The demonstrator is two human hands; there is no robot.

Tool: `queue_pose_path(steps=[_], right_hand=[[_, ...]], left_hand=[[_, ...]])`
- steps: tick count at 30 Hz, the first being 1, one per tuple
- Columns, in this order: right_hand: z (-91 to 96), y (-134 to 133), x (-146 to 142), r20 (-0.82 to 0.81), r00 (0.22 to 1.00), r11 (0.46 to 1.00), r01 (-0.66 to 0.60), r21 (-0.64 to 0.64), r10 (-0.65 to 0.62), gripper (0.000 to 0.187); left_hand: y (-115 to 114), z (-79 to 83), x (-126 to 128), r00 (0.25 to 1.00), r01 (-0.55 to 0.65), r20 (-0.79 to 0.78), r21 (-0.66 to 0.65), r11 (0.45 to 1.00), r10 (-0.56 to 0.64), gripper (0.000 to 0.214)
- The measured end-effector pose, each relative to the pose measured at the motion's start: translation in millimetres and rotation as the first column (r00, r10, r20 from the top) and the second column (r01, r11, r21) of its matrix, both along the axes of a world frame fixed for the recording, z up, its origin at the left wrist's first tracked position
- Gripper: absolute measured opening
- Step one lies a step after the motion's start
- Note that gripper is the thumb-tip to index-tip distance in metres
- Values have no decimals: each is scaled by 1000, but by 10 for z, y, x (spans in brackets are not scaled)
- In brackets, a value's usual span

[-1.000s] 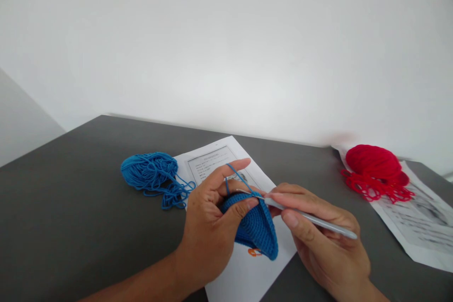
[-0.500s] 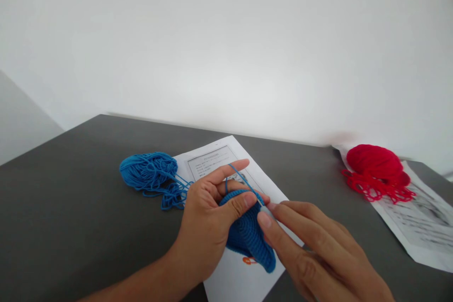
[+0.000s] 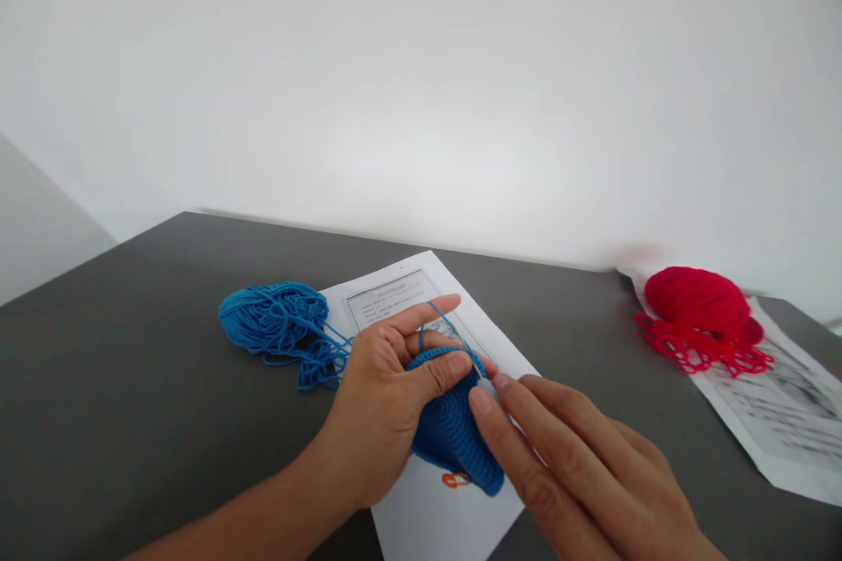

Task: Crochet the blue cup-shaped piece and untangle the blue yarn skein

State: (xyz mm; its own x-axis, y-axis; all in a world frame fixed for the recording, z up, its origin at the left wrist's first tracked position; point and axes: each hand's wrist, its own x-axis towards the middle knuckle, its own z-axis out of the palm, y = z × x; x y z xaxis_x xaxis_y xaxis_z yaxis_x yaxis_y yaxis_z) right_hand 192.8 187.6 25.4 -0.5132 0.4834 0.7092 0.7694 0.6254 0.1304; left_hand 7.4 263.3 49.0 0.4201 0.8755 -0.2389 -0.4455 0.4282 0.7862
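My left hand [image 3: 388, 377] pinches the upper edge of a blue crocheted piece [image 3: 453, 429], its thumb lying on the near side. A strand of blue yarn loops over my raised left index finger and runs down to the work. Between thumb and fingertips my right hand [image 3: 585, 456] grips a crochet hook [image 3: 488, 387] by its grey handle. The thin shaft meets the top edge of the piece beside my left thumb; its tip is hidden. A skein of blue yarn [image 3: 273, 318] with loose tangled strands lies left of my left hand.
A printed sheet [image 3: 408, 526] lies under my hands on the dark grey table [image 3: 164, 421]. A small orange item [image 3: 455, 480] shows just below the crocheted piece. At the right, a ball of red yarn [image 3: 701, 302] rests on another printed sheet [image 3: 789, 465]. A white wall stands behind.
The crocheted piece has tilted slightly and moved a little left and up, showing more of its spiral face. The hook and my right fingertips have shifted slightly left with it.
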Motion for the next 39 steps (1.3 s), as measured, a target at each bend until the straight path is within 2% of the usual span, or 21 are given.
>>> queue_pose_path(steps=[6, 16, 26, 33, 39], right_hand=[[-47, -2, -100, -49, 998, 999, 31, 19, -30, 39], [86, 11, 36, 12, 999, 999, -30, -33, 30, 38], [141, 6, 124, 49, 995, 996, -84, -11, 84, 35], [267, 25, 118, 64, 994, 986, -84, -145, 94, 34], [379, 47, 150, -169, 978, 971, -156, -182, 125, 21]], left_hand=[[10, -25, -16, 999, 13, -32, 77, 997, -11, 77], [31, -12, 1, 962, 53, -271, 274, 960, 24, 67], [62, -37, -22, 919, 51, -384, 343, 938, 90, 63], [89, -25, -71, 838, 231, -546, 368, 901, 9, 63], [90, -1, -116, 819, 366, -554, 304, 880, -149, 68]])
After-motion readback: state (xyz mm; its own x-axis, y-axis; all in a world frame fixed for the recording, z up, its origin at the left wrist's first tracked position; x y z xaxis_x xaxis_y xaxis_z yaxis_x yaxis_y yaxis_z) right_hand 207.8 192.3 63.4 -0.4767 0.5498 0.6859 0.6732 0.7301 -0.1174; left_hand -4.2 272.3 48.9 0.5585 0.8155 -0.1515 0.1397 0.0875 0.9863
